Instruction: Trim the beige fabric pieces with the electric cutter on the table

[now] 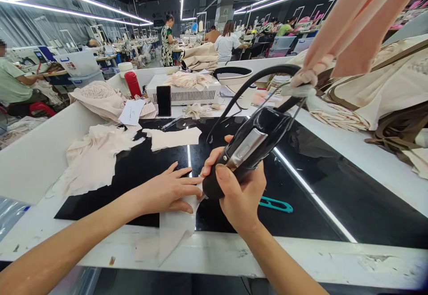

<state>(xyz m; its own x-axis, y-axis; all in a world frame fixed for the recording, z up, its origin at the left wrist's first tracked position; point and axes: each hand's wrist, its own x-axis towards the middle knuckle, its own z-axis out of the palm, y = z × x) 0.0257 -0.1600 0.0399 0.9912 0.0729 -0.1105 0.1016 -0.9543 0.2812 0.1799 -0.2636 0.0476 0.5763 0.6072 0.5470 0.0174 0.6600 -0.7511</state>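
Note:
My right hand (pixel 241 192) is wrapped round a black corded handheld power tool (pixel 249 150) with a silver metal lever on its side. The tool is tilted, its narrow tip pointing down at the edge of a pale fabric piece (pixel 175 232). My left hand (pixel 169 190) lies flat on that fabric with fingers spread, the fingertips close beside the tip. The fabric's lower end hangs over the white table edge. A strip of pink cloth (pixel 351 36) is tied to the tool's top end. Beside my right hand lies a teal slotted tool (pixel 276 204), partly hidden.
Under the work lies a glossy black sheet (pixel 321 192). Cut fabric pieces (pixel 96 157) are heaped at left, with another piece (pixel 175 138) behind. A phone (pixel 163 100) leans against a white box (pixel 183 91); a red bottle (pixel 133 84) stands nearby. Fabric bundles are at right.

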